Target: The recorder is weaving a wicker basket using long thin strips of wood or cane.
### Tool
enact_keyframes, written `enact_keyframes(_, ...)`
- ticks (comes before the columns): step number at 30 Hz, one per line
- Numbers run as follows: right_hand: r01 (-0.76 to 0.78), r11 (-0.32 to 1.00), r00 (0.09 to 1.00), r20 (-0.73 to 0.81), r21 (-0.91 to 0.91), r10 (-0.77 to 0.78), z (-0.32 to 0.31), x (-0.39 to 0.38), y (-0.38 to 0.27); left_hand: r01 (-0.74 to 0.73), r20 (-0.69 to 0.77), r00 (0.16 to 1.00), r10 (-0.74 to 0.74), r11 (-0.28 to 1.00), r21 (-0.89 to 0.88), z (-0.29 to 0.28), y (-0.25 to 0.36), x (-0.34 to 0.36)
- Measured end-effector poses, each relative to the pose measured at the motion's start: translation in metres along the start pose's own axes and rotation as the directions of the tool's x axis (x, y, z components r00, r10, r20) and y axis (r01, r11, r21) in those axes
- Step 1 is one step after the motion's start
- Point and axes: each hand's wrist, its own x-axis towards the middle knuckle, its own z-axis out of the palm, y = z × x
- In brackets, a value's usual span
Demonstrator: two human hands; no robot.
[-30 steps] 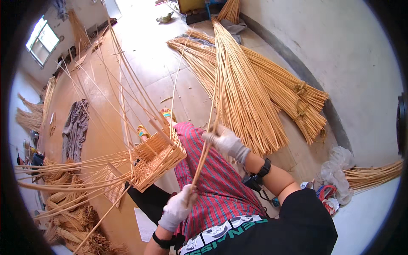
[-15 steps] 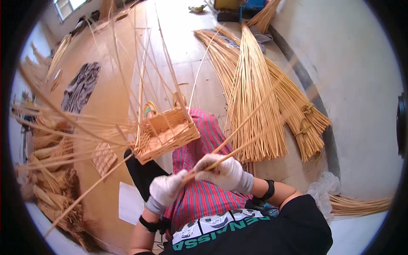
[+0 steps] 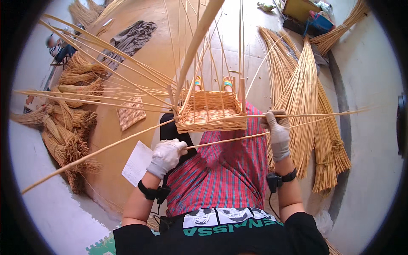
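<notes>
A half-woven wicker basket (image 3: 212, 124) rests before my knees, with long stakes fanning up and out from its sides. My gloved left hand (image 3: 166, 157) is closed on the end of a wicker rod (image 3: 225, 141) in front of the basket. That rod slants up to my gloved right hand (image 3: 277, 131), whose fingers close around it. A second rod (image 3: 310, 115) runs from the basket's right corner, also through my right hand, and out to the right. Left of the basket, a thick stick (image 3: 102, 154) juts toward the lower left.
Long bundles of wicker rods (image 3: 297, 97) lie on the floor at right, by the wall. Shaggy bundles (image 3: 68, 140) pile up at left. A woven panel (image 3: 131, 112) and a paper sheet (image 3: 138, 163) lie left of me. Striped red cloth (image 3: 229, 178) covers my lap.
My hands were together over my lap; now they are apart, the right one farther right and forward at the basket's corner. The basket now faces me squarely as the view has turned.
</notes>
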Motion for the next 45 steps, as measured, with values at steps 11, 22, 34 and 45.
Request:
enact_keyframes(11, 0.118, 0.945, 0.992, -0.066, 0.305, -0.103, -0.005, -0.027, 0.051, 0.064, -0.248, 0.923, -0.294, 0.753, -0.655, 0.024, -0.005, 0.083)
enact_keyframes(22, -0.384, 0.89, 0.91, 0.264, 0.247, 0.32, -0.004, 0.001, 0.093, -0.038, -0.255, 0.948, -0.188, 0.731, -0.681, 0.045, -0.021, 0.071)
enact_keyframes(34, -0.186, 0.976, 0.975, -0.099, 0.112, 0.198, 0.016, -0.009, 0.077, 0.288, 0.269, 0.952, -0.142, 0.134, -0.948, 0.042, 0.023, 0.135)
enact_keyframes(45, 0.587, 0.393, 0.809, 0.513, -0.707, -0.286, 0.159, 0.136, 0.073, 0.238, 0.107, 0.901, -0.421, 0.273, -0.932, 0.07, 0.046, 0.148)
